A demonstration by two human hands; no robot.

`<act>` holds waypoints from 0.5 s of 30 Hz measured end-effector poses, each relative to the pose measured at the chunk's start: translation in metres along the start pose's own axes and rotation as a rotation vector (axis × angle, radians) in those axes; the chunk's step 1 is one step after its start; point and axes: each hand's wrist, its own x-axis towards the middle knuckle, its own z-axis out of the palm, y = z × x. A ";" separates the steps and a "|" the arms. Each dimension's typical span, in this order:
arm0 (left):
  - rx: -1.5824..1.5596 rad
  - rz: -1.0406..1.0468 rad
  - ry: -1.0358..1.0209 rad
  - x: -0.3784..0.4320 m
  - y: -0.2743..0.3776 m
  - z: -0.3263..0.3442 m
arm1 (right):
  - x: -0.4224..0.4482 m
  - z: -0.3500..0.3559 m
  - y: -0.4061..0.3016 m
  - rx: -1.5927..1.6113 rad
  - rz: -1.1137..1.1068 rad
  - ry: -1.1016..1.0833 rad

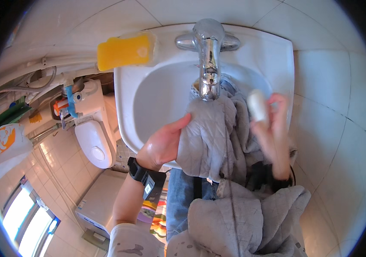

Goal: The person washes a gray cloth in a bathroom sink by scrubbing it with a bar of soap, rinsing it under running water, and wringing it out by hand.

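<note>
A grey quilted garment (pixel 205 138) lies bunched across the white washbasin (pixel 163 93), under the chrome faucet (pixel 210 61). My left hand (pixel 165 141) grips its left edge, thumb on top and fingers hidden beneath the cloth. More of the same-coloured fabric (pixel 224 218) hangs over the front of the basin onto my lap. Above the garment's right side, my right hand (pixel 274 128) holds a small white object (pixel 257 105). Motion blur hides what that object is; it may be a bar of soap or a brush.
A yellow block (pixel 123 51), soap or sponge, rests on the basin's back left corner, jutting past the rim. Tiled wall (pixel 321 96) stands close on the right. Leftward are a toilet (pixel 94 143), pipes with a blue valve (pixel 71 99) and a grey boxy appliance (pixel 101 196).
</note>
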 end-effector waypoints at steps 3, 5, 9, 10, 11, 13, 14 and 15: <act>-0.055 -0.010 -0.077 0.001 -0.002 -0.004 | -0.024 0.049 -0.016 -0.260 -0.111 -0.287; -0.110 -0.054 -0.162 0.005 -0.002 -0.008 | -0.032 0.069 -0.014 -0.570 -0.271 -0.280; 0.055 0.160 0.144 -0.003 -0.022 0.007 | -0.024 0.074 0.023 -0.387 -0.264 -0.093; 0.063 0.168 0.125 -0.003 -0.023 0.005 | -0.024 0.074 0.024 -0.377 -0.267 -0.062; 0.072 0.176 0.105 -0.002 -0.024 0.002 | -0.031 0.078 0.021 -0.386 -0.283 -0.109; 0.105 0.180 0.091 0.003 -0.018 -0.001 | -0.044 0.087 0.001 -0.407 -0.319 -0.196; 0.121 0.186 0.092 0.002 -0.016 -0.004 | -0.045 0.089 -0.006 -0.429 -0.240 -0.237; 0.133 0.214 0.073 0.000 -0.020 0.001 | -0.040 0.088 -0.002 -0.374 -0.180 -0.150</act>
